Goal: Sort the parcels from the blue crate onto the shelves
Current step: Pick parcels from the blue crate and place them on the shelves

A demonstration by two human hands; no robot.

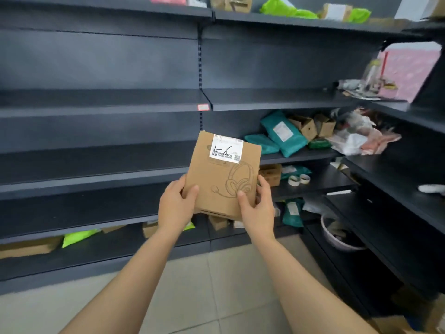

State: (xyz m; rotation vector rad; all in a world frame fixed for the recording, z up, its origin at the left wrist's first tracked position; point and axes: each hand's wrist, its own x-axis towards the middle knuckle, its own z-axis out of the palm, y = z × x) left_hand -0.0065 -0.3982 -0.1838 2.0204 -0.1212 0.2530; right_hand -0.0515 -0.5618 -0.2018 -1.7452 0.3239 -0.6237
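- Print on white label [226,150] of flat brown cardboard parcel [218,179] mostly illegible.
- Both left hand [174,206] and right hand [257,209] grip its lower corners.
- Grey round basin [337,241], lower right: contents indistinct.

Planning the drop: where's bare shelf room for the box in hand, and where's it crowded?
Bare: the middle left-bay shelves left of the slotted upright, and the right-bay shelf above the teal mailers. Crowded: the teal mailers' shelf toward the corner, and the shelf below by the tape rolls. The cardboard box should fit either.
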